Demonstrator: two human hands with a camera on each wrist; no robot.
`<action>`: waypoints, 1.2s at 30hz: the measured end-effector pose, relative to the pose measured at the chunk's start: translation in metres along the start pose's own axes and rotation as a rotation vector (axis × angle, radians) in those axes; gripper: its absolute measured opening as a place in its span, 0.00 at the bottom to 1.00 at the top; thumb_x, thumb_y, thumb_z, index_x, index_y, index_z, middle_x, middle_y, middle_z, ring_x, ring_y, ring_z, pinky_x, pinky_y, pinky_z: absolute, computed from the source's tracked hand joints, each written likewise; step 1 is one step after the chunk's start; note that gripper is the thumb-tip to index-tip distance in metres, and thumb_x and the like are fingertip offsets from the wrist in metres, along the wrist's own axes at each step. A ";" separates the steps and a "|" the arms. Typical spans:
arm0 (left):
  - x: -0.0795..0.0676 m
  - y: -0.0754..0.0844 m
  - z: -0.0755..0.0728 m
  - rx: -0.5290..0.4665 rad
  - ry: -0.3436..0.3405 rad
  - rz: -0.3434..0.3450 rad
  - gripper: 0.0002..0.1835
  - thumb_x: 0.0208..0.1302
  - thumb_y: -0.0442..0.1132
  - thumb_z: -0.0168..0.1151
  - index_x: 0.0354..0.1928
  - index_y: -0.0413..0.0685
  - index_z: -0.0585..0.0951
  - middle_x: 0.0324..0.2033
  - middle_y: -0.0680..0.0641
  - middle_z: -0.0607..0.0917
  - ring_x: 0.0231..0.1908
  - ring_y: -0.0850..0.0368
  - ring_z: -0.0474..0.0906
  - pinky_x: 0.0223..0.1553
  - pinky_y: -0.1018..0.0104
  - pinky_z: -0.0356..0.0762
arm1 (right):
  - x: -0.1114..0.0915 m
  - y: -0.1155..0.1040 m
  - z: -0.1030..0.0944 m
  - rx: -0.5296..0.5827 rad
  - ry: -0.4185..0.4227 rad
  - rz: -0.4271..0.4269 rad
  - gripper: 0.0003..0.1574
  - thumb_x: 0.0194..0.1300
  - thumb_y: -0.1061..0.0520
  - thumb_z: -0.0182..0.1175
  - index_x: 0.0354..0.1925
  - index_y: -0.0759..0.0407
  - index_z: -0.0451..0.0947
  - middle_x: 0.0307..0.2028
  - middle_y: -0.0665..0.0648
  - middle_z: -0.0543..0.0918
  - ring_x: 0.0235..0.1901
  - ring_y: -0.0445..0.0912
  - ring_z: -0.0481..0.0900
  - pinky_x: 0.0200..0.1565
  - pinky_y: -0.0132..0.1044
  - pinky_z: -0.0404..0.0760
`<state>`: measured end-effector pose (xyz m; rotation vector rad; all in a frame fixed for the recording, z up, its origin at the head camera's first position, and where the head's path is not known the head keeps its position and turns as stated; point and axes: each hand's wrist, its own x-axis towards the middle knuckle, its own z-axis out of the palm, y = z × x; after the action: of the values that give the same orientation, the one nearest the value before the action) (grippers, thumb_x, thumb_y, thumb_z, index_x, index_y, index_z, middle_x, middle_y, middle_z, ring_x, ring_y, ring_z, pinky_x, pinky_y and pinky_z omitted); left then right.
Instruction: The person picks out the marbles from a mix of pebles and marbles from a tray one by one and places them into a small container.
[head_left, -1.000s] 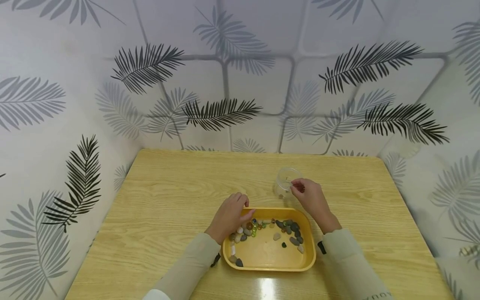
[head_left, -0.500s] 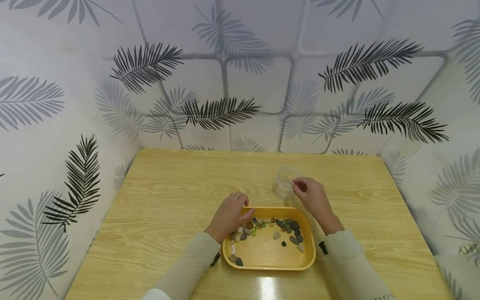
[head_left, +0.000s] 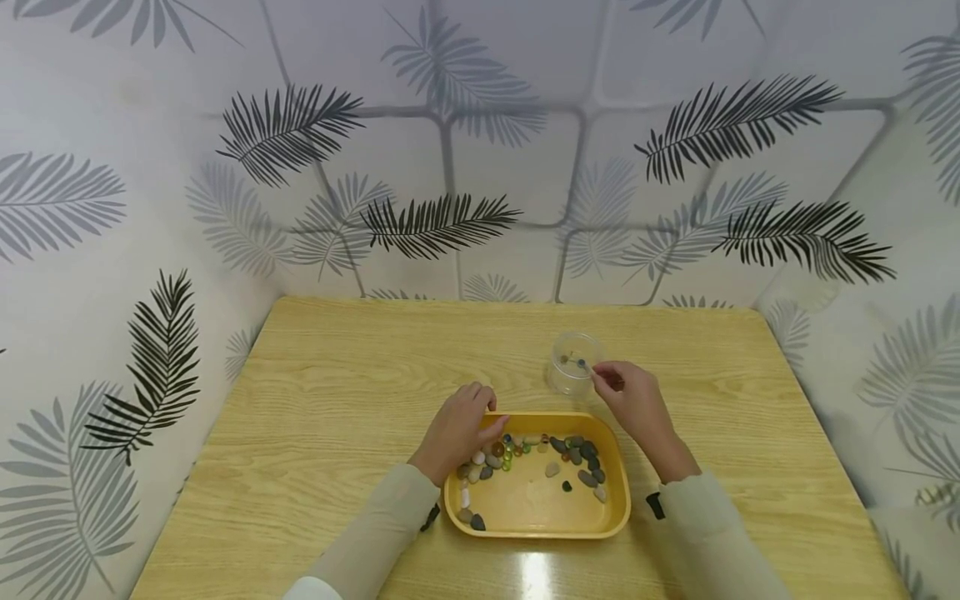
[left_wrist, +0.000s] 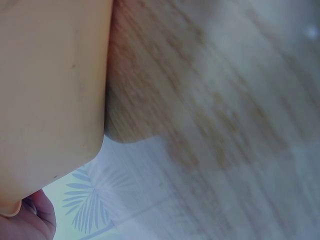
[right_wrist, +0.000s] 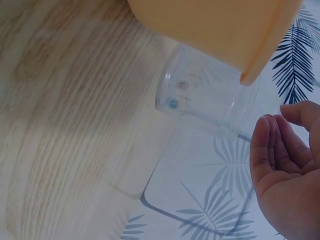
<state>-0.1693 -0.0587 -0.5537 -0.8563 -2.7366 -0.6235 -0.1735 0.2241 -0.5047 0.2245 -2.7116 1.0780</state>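
My left hand [head_left: 459,433] holds the back left rim of a yellow tray [head_left: 537,534], thumb over the edge; the left wrist view shows its fingers [left_wrist: 42,215] at the rim. In the tray lie grey and pale pebbles [head_left: 587,478] and several glass marbles [head_left: 507,456]. Behind the tray stands a clear round plastic jar [head_left: 572,382]. A blue marble [right_wrist: 172,103] and a brownish piece [right_wrist: 183,85] sit on its bottom. My right hand [head_left: 633,400] is at the jar's right rim, fingers loosely bent, nothing visible between them in the right wrist view.
The tray and jar stand on a light wooden table [head_left: 360,358]. Leaf-patterned walls [head_left: 420,275] enclose its back and sides. One dark green stone [head_left: 567,486] lies apart in the tray's middle.
A blue marble now shows inside the jar. My right hand has drawn slightly right, away from the jar's mouth. The left hand has stayed on the tray.
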 end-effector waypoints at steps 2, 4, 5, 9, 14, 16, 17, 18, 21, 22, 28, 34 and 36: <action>0.000 0.000 0.000 -0.003 0.002 0.002 0.14 0.63 0.53 0.57 0.36 0.51 0.72 0.31 0.55 0.72 0.30 0.60 0.66 0.32 0.67 0.68 | -0.003 0.001 -0.001 0.004 -0.001 0.001 0.13 0.63 0.55 0.60 0.42 0.63 0.80 0.35 0.57 0.81 0.34 0.48 0.79 0.38 0.44 0.79; 0.000 0.000 0.001 -0.004 0.000 0.002 0.14 0.63 0.54 0.57 0.36 0.51 0.72 0.31 0.54 0.72 0.30 0.60 0.66 0.33 0.67 0.69 | -0.006 0.002 -0.002 -0.001 -0.005 0.002 0.14 0.64 0.54 0.60 0.42 0.63 0.80 0.35 0.57 0.81 0.34 0.47 0.79 0.38 0.43 0.79; 0.000 -0.001 0.001 -0.004 -0.001 0.003 0.14 0.63 0.54 0.57 0.36 0.52 0.72 0.31 0.54 0.72 0.30 0.60 0.67 0.33 0.67 0.69 | -0.007 0.002 -0.002 -0.004 -0.006 0.001 0.14 0.64 0.54 0.59 0.42 0.62 0.80 0.35 0.56 0.81 0.34 0.47 0.79 0.38 0.43 0.79; 0.000 -0.001 0.000 -0.001 -0.004 0.002 0.14 0.64 0.54 0.57 0.35 0.51 0.72 0.31 0.55 0.72 0.30 0.60 0.66 0.33 0.67 0.69 | -0.012 0.001 -0.002 -0.004 -0.009 -0.003 0.14 0.64 0.53 0.59 0.42 0.62 0.81 0.35 0.56 0.81 0.34 0.46 0.78 0.38 0.42 0.79; 0.000 0.000 -0.001 0.001 0.008 0.017 0.14 0.63 0.53 0.58 0.35 0.50 0.72 0.30 0.54 0.71 0.29 0.60 0.65 0.32 0.67 0.68 | -0.016 -0.001 -0.001 -0.002 -0.013 -0.001 0.12 0.63 0.56 0.60 0.42 0.62 0.80 0.35 0.56 0.82 0.33 0.46 0.79 0.37 0.43 0.79; 0.001 0.000 -0.001 0.011 0.008 0.022 0.14 0.64 0.52 0.57 0.35 0.50 0.72 0.30 0.55 0.71 0.29 0.61 0.65 0.31 0.68 0.68 | -0.018 -0.002 0.000 -0.005 -0.017 0.008 0.11 0.63 0.57 0.61 0.42 0.62 0.80 0.35 0.56 0.82 0.33 0.46 0.79 0.37 0.42 0.79; 0.001 0.000 -0.001 0.016 0.008 0.025 0.14 0.64 0.52 0.57 0.35 0.50 0.71 0.30 0.55 0.71 0.29 0.61 0.65 0.31 0.68 0.68 | -0.019 -0.002 0.000 -0.004 -0.021 0.012 0.11 0.63 0.57 0.60 0.42 0.62 0.80 0.35 0.56 0.82 0.34 0.47 0.79 0.37 0.42 0.79; 0.001 0.000 -0.001 0.017 0.008 0.027 0.14 0.64 0.52 0.57 0.35 0.50 0.71 0.30 0.54 0.71 0.29 0.61 0.65 0.31 0.68 0.67 | -0.021 -0.003 0.001 -0.003 -0.024 0.018 0.11 0.62 0.57 0.61 0.42 0.62 0.80 0.35 0.56 0.81 0.34 0.46 0.79 0.37 0.42 0.79; 0.000 0.000 -0.001 0.017 0.005 0.023 0.14 0.64 0.52 0.56 0.35 0.50 0.72 0.30 0.54 0.71 0.29 0.61 0.65 0.31 0.68 0.67 | -0.025 -0.004 0.002 0.002 -0.031 0.027 0.11 0.62 0.56 0.61 0.41 0.61 0.81 0.35 0.54 0.81 0.33 0.45 0.78 0.36 0.41 0.79; 0.000 0.000 -0.001 0.016 0.005 0.022 0.14 0.64 0.53 0.56 0.35 0.50 0.72 0.30 0.54 0.71 0.29 0.61 0.65 0.31 0.68 0.67 | -0.026 -0.004 0.003 0.004 -0.033 0.028 0.11 0.62 0.56 0.61 0.41 0.60 0.81 0.35 0.54 0.81 0.33 0.45 0.78 0.36 0.41 0.79; 0.000 0.000 -0.001 -0.001 0.015 0.020 0.13 0.63 0.52 0.58 0.35 0.50 0.72 0.30 0.54 0.71 0.29 0.60 0.65 0.31 0.67 0.68 | -0.031 -0.008 0.005 0.017 -0.055 0.009 0.10 0.62 0.56 0.61 0.41 0.60 0.81 0.34 0.53 0.81 0.33 0.44 0.78 0.37 0.40 0.79; 0.000 0.000 0.000 0.012 0.011 0.023 0.13 0.63 0.52 0.58 0.35 0.50 0.72 0.30 0.54 0.71 0.29 0.60 0.66 0.31 0.67 0.68 | -0.038 -0.012 0.008 0.019 -0.074 0.002 0.09 0.61 0.57 0.62 0.40 0.59 0.81 0.33 0.52 0.81 0.33 0.43 0.78 0.37 0.40 0.79; 0.000 0.000 0.001 0.015 0.008 0.024 0.13 0.64 0.52 0.57 0.36 0.50 0.72 0.30 0.54 0.71 0.29 0.60 0.66 0.31 0.67 0.68 | -0.041 -0.013 0.010 0.014 -0.080 0.001 0.08 0.61 0.57 0.62 0.40 0.58 0.81 0.33 0.52 0.81 0.33 0.43 0.78 0.36 0.39 0.79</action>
<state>-0.1696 -0.0583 -0.5542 -0.8800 -2.7162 -0.5999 -0.1328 0.2106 -0.5136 0.2742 -2.7760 1.1113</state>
